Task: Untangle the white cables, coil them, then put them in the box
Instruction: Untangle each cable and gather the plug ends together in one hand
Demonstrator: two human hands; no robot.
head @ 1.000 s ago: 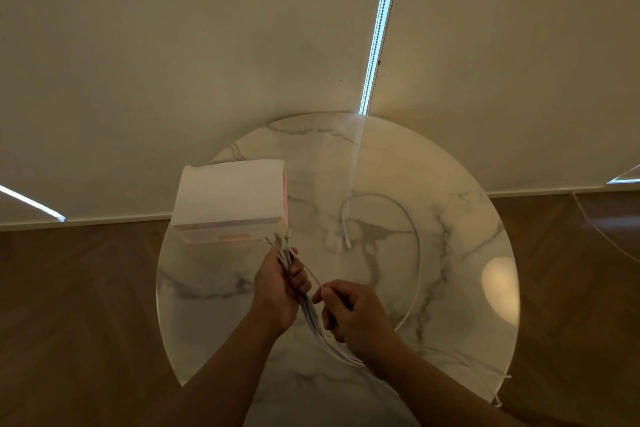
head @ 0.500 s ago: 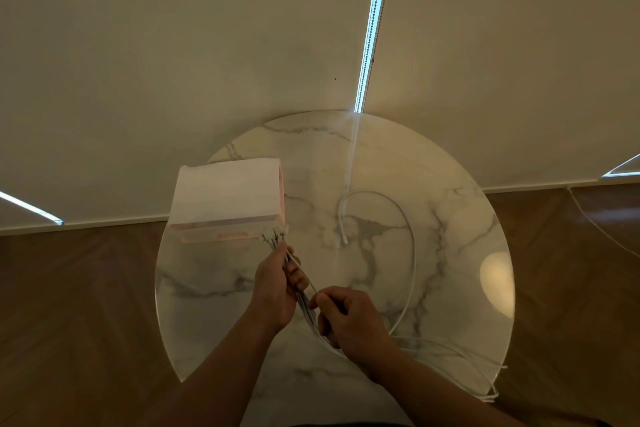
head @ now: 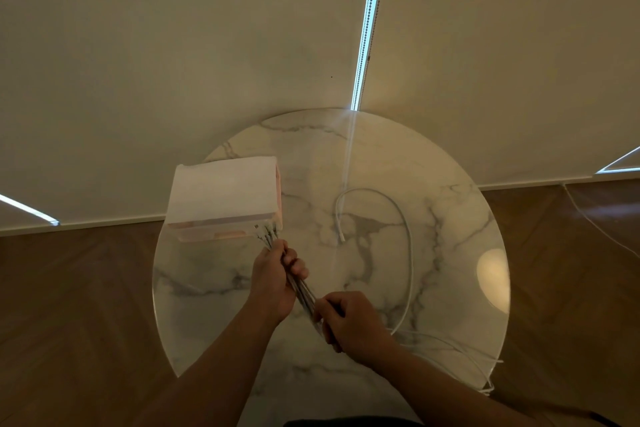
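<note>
Dim room. Pale roller blind [head: 173, 45] fills the background, with a bead chain [head: 367, 28] hanging in a bright gap. Below it is a round marble surface [head: 450, 225], with wooden floor [head: 69, 305] on either side.

Left hand [head: 272, 282]: fingers [head: 298, 266] wrapped round a bundle of white cables [head: 302, 289], a firm grasp. The connector ends [head: 266, 236] fan out just beyond these fingers and reach the near right corner of the box [head: 223, 192]. From my feed I cannot tell whether they touch it or stop just short.

The box is white on top and pinkish at the sides. It sits on the surface ahead of the left fingers and a little to their left.

Right hand [head: 351, 324]: fingers [head: 329, 309] curled on the same bundle, closer to me than the left fingers. The bundle runs straight between the two grasps.

Past the right fingers, loose strands [head: 464, 354] trail rightward over the surface and drop off its near right edge.

One more loose cable [head: 408, 239] lies flat to the right of both sets of fingers. It arcs away from the right fingers and hooks back, and its plug end [head: 341, 237] rests to the right of the left fingers, apart from them. Its near end runs in beside the right hand; I cannot tell whether it is in that grasp.
</note>
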